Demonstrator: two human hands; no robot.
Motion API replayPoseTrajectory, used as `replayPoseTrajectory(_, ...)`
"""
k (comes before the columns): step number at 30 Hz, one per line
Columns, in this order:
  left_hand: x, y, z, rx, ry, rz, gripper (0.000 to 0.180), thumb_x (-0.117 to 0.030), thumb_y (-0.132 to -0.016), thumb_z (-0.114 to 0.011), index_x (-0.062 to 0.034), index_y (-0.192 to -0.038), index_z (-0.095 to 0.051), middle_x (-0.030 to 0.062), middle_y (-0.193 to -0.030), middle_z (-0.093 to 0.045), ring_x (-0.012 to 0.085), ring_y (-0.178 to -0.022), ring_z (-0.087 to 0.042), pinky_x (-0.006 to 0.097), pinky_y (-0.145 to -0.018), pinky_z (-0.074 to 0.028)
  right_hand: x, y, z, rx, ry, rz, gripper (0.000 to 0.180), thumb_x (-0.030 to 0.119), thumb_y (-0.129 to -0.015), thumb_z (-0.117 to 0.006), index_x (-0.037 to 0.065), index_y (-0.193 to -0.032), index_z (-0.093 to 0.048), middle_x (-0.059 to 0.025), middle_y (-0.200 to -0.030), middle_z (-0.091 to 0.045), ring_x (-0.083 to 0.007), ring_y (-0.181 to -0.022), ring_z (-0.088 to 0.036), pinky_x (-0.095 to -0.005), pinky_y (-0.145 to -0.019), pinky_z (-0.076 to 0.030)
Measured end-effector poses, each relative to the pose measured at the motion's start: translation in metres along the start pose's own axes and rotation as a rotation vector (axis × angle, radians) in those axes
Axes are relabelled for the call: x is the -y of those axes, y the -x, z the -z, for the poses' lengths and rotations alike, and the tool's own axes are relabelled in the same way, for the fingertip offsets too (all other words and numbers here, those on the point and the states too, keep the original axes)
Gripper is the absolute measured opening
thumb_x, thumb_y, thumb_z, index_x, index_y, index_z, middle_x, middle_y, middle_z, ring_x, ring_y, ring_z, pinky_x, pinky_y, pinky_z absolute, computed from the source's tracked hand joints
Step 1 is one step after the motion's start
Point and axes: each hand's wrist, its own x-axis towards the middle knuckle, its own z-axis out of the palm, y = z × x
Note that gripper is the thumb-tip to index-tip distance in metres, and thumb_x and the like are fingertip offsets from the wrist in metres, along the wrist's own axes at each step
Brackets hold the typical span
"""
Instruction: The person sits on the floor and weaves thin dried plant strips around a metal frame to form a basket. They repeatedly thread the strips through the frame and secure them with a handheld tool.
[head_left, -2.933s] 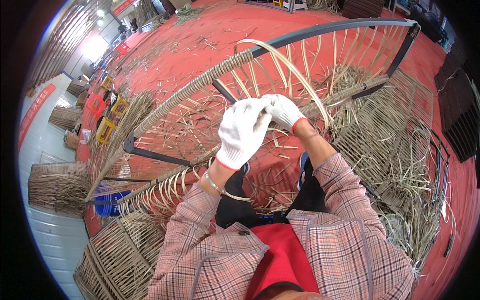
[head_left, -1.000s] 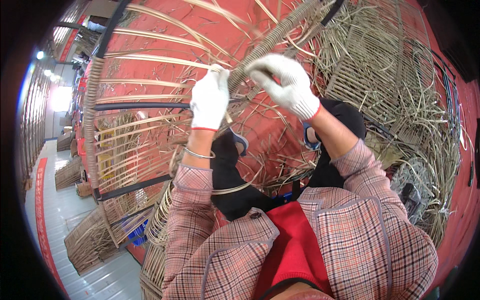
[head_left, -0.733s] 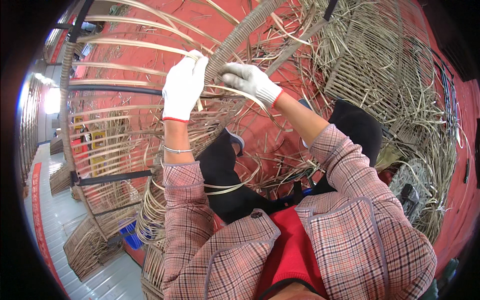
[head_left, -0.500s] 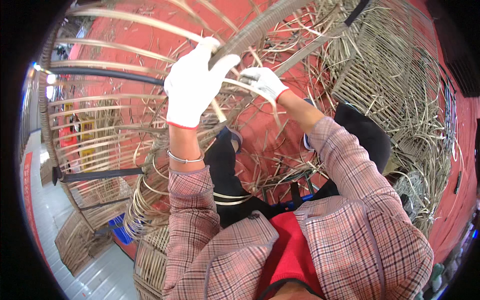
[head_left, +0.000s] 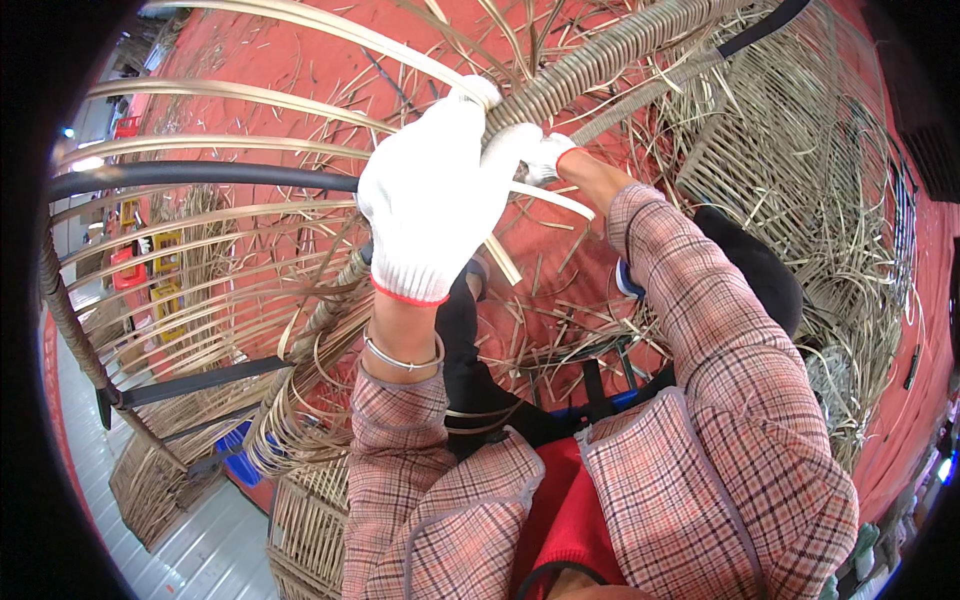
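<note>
My left hand [head_left: 430,190], in a white knit glove with a red cuff edge, is closed round a bar wrapped tightly in rattan [head_left: 600,62], the edge of a large woven frame. My right hand [head_left: 545,158], gloved in white too, is right beside the left thumb and under the bar. Its fingers are curled together and partly hidden, so what they pinch does not show. A pale rattan strip [head_left: 553,199] juts out just below both hands, its free end toward the right. Slanting down under my left palm is another strip end [head_left: 503,260].
Thin rattan ribs and a black tube [head_left: 200,175] fan out leftward to the frame's wrapped outer edge [head_left: 70,290]. A slatted rattan panel [head_left: 770,150] and loose strips lie at right. Cut scraps litter the red floor covering [head_left: 270,60]. A blue container [head_left: 238,455] stands lower left.
Both hands have moved right with the wrapped bar, and the frame has shifted with them. My right hand has come closer to the left thumb, which now covers part of its fingers.
</note>
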Motion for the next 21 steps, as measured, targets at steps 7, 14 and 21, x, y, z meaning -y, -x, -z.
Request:
replayPoseTrajectory(7, -0.01, 0.01, -0.004, -0.026, 0.049, -0.083, 0.033, -0.034, -0.087, -0.082, -0.009, -0.105, -0.071, 0.0098, -0.077, -0.072, 0.0256, -0.066, -0.07, 0.034, -0.061, -0.053, -0.006, -0.045, -0.095, -0.366, 0.027, -0.143, 0.021, 0.026, -0.089, -0.064, 0.015, -0.092, -0.081, -0.0062, -0.092, -0.078, -0.023, -0.09, -0.072, -0.0444, -0.088, -0.043)
replayPoseTrajectory(14, -0.003, 0.005, -0.007, -0.055, 0.051, -0.137, 0.034, -0.037, -0.089, -0.08, -0.009, -0.105, -0.071, 0.0077, -0.074, -0.071, 0.025, -0.063, -0.069, 0.033, -0.06, -0.053, 0.015, 0.005, -0.105, -0.575, 0.053, -0.027, 0.023, 0.027, -0.09, -0.062, 0.014, -0.083, -0.079, -0.0073, -0.076, -0.073, -0.0281, -0.076, -0.072, -0.0436, -0.073, -0.05)
replayPoseTrajectory(21, 0.001, 0.005, -0.001, -0.032, 0.073, -0.131, 0.031, -0.035, -0.09, -0.079, -0.0096, -0.105, -0.072, 0.0073, -0.076, -0.073, 0.0227, -0.064, -0.071, 0.032, -0.06, -0.053, 0.036, 0.093, -0.082, -0.288, 0.225, 0.065, 0.026, 0.015, -0.089, -0.06, 0.002, -0.106, -0.074, -0.0096, -0.074, -0.071, -0.0276, -0.065, -0.072, -0.0441, -0.052, -0.052)
